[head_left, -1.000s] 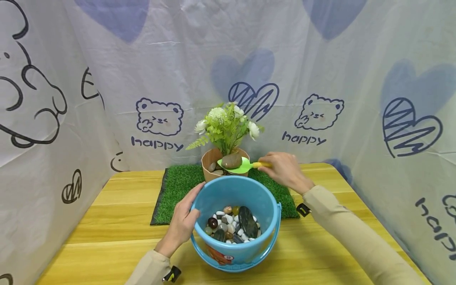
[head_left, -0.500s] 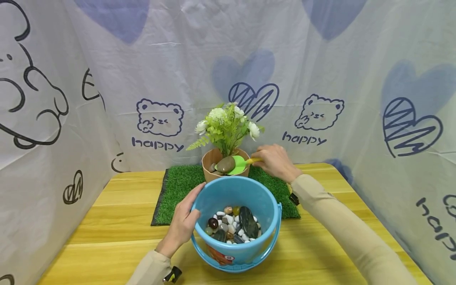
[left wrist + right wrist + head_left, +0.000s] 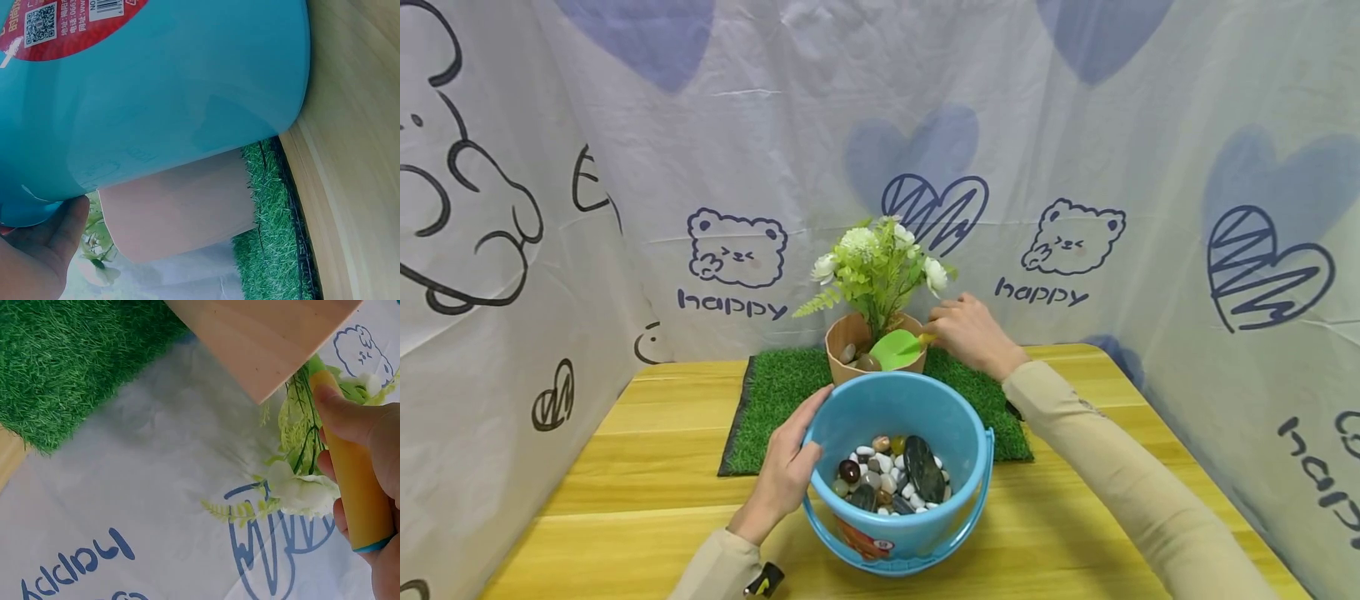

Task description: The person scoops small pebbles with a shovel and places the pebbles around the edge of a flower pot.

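Observation:
My right hand [image 3: 972, 335] grips the yellow handle [image 3: 353, 475] of a small toy shovel. Its green blade [image 3: 896, 350] is tipped down inside the tan flowerpot [image 3: 838, 372], beside a brown stone [image 3: 868, 362] and other stones. White flowers [image 3: 859, 243] with green leaves stand in that pot. My left hand [image 3: 786, 458] holds the rim of a blue bucket [image 3: 895, 387], thumb on the near side and fingers along the outside. In the bucket lie many pebbles [image 3: 886, 479], white, brown and grey, and a large black stone [image 3: 923, 469].
Under the pot lies a green artificial grass mat [image 3: 775, 383] on the yellow wooden table [image 3: 647, 450]. The bucket stands in front of the pot and hides its lower part in the head view. Patterned white cloth [image 3: 737, 150] hangs behind and at both sides.
My right hand has moved left and tipped the shovel. The large brown stone has slid off the blade into the flowerpot. My left hand stays on the bucket rim.

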`<act>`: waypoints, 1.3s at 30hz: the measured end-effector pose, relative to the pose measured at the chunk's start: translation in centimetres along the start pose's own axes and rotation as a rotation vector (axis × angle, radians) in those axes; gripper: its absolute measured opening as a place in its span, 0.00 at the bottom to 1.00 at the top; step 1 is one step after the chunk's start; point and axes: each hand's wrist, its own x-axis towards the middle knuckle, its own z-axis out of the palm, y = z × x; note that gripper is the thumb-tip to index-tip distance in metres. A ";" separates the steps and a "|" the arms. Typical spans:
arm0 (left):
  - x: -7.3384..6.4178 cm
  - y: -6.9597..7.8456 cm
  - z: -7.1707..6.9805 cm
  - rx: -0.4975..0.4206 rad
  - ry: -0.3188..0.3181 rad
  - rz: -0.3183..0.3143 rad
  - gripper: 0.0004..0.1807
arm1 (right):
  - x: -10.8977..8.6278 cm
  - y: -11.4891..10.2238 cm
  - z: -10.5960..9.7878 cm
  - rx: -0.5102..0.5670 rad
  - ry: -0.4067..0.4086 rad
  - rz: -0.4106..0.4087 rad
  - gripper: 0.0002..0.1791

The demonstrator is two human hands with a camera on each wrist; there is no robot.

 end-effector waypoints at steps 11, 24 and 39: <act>0.0 -0.1 0.0 -0.008 -0.008 -0.008 0.38 | -0.3 0.8 -1.2 -0.055 0.077 0.069 0.13; -0.1 0.0 0.1 -0.002 -0.007 -0.014 0.38 | -1.5 0.7 -0.8 0.077 0.041 0.144 0.11; 0.0 -0.1 0.1 0.007 -0.012 0.000 0.38 | -3.8 -0.2 -1.7 0.268 -0.030 0.213 0.14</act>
